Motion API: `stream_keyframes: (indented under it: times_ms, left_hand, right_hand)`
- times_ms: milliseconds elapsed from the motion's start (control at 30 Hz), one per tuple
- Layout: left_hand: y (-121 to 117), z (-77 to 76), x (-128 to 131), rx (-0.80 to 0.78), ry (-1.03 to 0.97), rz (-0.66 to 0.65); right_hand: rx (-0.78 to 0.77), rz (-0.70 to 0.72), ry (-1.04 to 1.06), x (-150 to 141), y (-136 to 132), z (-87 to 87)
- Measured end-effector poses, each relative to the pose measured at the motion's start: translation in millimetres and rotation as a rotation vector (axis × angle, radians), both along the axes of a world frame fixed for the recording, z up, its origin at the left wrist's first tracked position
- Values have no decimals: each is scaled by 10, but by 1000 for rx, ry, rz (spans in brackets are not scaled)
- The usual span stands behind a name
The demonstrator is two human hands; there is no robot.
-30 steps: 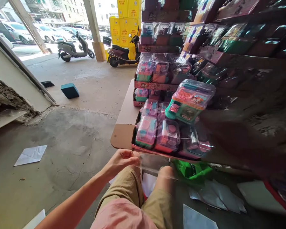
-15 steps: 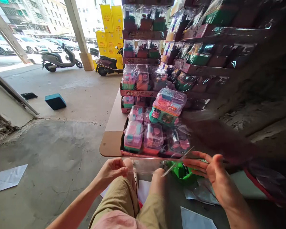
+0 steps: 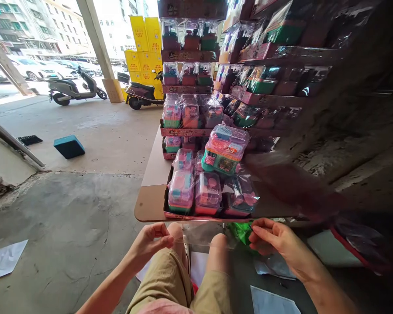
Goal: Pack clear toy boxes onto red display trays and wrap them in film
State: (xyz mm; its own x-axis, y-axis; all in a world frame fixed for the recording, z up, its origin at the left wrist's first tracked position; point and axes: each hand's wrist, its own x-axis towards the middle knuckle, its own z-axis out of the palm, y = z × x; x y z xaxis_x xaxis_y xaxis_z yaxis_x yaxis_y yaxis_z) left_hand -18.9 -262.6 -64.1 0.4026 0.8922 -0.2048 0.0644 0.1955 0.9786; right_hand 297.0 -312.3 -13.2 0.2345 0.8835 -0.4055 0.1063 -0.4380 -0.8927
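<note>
A thin sheet of clear plastic film (image 3: 199,234) spans the space above my knees, in front of the table edge. My left hand (image 3: 154,239) pinches its left end between thumb and fingers. At the other side my right hand (image 3: 271,236) has its fingers closed in a pinch, apparently on the film's right end; the exact grip is hard to see. Beyond the hands, a display tray (image 3: 183,216) on the table holds several pink and green toy cases (image 3: 208,194) with clear lids. Another toy case (image 3: 227,148) rests tilted on top of them.
Stacked trays of wrapped toy cases (image 3: 191,87) rise at the back of the table (image 3: 147,198). A green plastic bag (image 3: 240,231) lies below the table edge. A blue block (image 3: 69,146) sits on the floor at left. Scooters and yellow boxes (image 3: 146,61) stand farther back.
My right hand has gone from spread fingers to a closed pinch and turned inward. My left hand keeps its pinch on the film. The camera view has shifted slightly.
</note>
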Motion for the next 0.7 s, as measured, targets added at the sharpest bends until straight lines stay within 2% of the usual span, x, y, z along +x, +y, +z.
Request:
stream_keyframes:
  times_ms: [133,267,400,500,600,700]
  left_hand:
    - [18,-27,-10,-2,-5,-6]
    - [55,-67,-30,91,73,65]
    - [109,-120,-10,176,185,109]
    - [150,-129,26,178,191,120]
    - [186,-126,10,90,158,140]
    - [225,-137,-83,-32,121,233]
  right_hand:
    - [90,-118,46,-52,-97,-219]
    - [190,-184,29,-155,-112,-416]
    - [269,-210,-41,-171,-87,-683]
    - [322,-202,-147,-129,-60,-845]
    - [374,-358,-295,-64,-16,-805]
    - [545,-490,-534,13,108,-514]
